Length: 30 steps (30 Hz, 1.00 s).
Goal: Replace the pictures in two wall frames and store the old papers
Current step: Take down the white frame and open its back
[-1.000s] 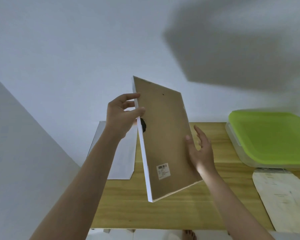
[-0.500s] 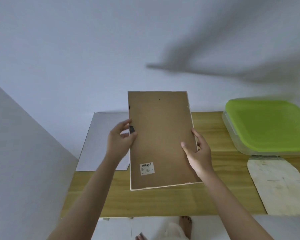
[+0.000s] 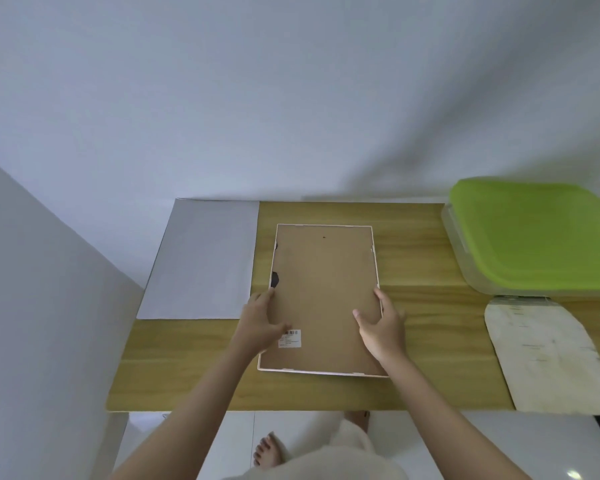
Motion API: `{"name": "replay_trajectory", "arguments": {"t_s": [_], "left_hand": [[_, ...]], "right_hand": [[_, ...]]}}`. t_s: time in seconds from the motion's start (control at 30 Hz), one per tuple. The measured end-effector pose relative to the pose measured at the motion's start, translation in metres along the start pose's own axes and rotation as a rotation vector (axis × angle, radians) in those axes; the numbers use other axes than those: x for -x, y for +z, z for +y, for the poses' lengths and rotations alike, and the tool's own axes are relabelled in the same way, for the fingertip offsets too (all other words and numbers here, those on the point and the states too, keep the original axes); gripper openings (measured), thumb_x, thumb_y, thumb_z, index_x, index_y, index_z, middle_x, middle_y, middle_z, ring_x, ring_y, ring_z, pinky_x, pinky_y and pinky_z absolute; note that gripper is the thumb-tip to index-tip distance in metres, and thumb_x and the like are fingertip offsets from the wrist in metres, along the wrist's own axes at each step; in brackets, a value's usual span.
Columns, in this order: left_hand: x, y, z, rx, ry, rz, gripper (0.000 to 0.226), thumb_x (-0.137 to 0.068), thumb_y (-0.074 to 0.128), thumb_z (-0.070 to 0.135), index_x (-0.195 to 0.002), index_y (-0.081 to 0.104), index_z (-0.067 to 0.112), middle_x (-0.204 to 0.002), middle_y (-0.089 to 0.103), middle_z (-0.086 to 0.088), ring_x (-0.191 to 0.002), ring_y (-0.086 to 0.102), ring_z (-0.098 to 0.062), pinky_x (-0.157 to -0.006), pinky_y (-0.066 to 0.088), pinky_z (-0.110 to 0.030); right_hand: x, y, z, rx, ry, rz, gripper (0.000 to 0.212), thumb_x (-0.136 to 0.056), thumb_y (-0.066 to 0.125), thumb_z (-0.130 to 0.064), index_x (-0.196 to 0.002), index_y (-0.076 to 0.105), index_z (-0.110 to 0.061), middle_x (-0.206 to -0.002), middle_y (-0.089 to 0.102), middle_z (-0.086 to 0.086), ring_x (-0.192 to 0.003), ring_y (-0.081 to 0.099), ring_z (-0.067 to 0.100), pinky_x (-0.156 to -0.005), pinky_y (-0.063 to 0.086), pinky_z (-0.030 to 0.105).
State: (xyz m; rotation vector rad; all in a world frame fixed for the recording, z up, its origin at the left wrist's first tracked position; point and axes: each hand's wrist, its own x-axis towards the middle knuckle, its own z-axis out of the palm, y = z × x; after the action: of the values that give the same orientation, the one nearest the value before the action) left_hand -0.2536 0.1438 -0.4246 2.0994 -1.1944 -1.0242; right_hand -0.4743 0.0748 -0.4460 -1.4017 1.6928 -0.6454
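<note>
A white picture frame [image 3: 323, 271] lies face down on the wooden table [image 3: 423, 341], its brown backing board up, a barcode sticker near the lower left. My left hand [image 3: 261, 322] rests on the frame's left edge, thumb on the backing. My right hand [image 3: 381, 323] grips the right edge, thumb on the board. A dark tab shows at the frame's left side, just above my left fingers. A grey-white sheet [image 3: 205, 258] lies flat to the left of the frame.
A clear storage box with a green lid [image 3: 534, 237] stands at the table's back right. In front of it lies a worn off-white envelope [image 3: 548, 351]. A wall runs along the table's far edge and left side. My bare feet show below the front edge.
The frame came down from a tilted hold in the air and now lies flat on the table, back side up. Both hands stayed on its side edges.
</note>
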Motion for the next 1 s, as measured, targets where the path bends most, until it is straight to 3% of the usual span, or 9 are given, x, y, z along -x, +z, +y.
{"name": "replay_trajectory", "arguments": {"t_s": [0.13,0.3,0.5,0.63,0.73,0.87,1.0], "left_hand": [[-0.013,-0.001,-0.001,-0.042,-0.016,0.011,0.076,-0.074,0.074,0.018,-0.140,0.037,0.012,-0.132,0.043,-0.004,-0.121,0.043,-0.025,-0.101,0.041,-0.035],[-0.027,-0.002,0.004,-0.100,-0.054,0.033,0.077,-0.074,0.074,0.020,-0.141,0.035,0.013,-0.132,0.039,-0.004,-0.121,0.040,-0.025,-0.101,0.041,-0.036],[-0.044,-0.008,0.016,-0.143,-0.090,0.053,0.078,-0.073,0.073,0.017,-0.141,0.035,0.014,-0.133,0.037,-0.006,-0.122,0.036,-0.027,-0.103,0.038,-0.037],[-0.057,-0.012,0.023,-0.169,-0.164,0.010,0.089,-0.069,0.073,0.013,-0.145,0.027,0.019,-0.127,0.030,-0.006,-0.117,0.033,-0.027,-0.100,0.039,-0.036],[-0.064,-0.014,0.024,-0.191,-0.198,-0.024,0.093,-0.067,0.071,0.010,-0.146,0.024,0.023,-0.113,0.025,-0.002,-0.107,0.032,-0.023,-0.095,0.041,-0.035],[-0.069,-0.015,0.019,-0.145,-0.207,-0.011,0.088,-0.066,0.074,0.012,-0.143,0.032,0.022,-0.114,0.026,-0.002,-0.114,0.037,-0.028,-0.098,0.044,-0.038],[-0.074,-0.016,0.017,-0.131,-0.187,0.033,0.068,-0.073,0.072,0.013,-0.135,0.045,0.017,-0.123,0.032,-0.007,-0.117,0.040,-0.031,-0.097,0.045,-0.039]], "right_hand": [[-0.010,0.003,-0.006,0.054,-0.008,-0.009,0.062,-0.084,0.069,-0.024,-0.140,0.042,-0.021,-0.121,0.040,0.008,-0.091,0.046,0.017,-0.083,0.042,0.024],[-0.030,0.007,-0.010,0.160,-0.040,-0.044,0.063,-0.083,0.068,-0.031,-0.140,0.041,-0.021,-0.110,0.037,0.004,-0.120,0.037,0.027,-0.100,0.038,0.036],[-0.049,0.002,-0.017,0.173,-0.109,-0.115,0.063,-0.084,0.069,-0.025,-0.140,0.042,-0.015,-0.120,0.040,0.009,-0.114,0.046,0.024,-0.089,0.032,0.020],[-0.050,-0.016,-0.018,0.165,-0.195,-0.236,0.057,-0.078,0.073,-0.023,-0.130,0.051,-0.017,-0.115,0.046,0.001,-0.110,0.053,0.019,-0.091,0.040,0.025],[-0.039,-0.034,-0.010,0.233,-0.237,-0.372,0.078,-0.068,0.082,-0.028,-0.136,0.045,-0.020,-0.114,0.045,-0.004,-0.105,0.051,0.013,-0.095,0.042,0.028],[-0.029,-0.047,0.000,0.337,-0.222,-0.509,0.115,-0.055,0.089,-0.036,-0.148,0.023,-0.022,-0.118,0.041,-0.006,-0.105,0.047,0.012,-0.094,0.042,0.027],[-0.027,-0.046,-0.001,0.342,-0.210,-0.530,0.123,-0.052,0.091,-0.030,-0.150,0.016,-0.023,-0.115,0.037,-0.007,-0.101,0.045,0.010,-0.086,0.038,0.021]]}}
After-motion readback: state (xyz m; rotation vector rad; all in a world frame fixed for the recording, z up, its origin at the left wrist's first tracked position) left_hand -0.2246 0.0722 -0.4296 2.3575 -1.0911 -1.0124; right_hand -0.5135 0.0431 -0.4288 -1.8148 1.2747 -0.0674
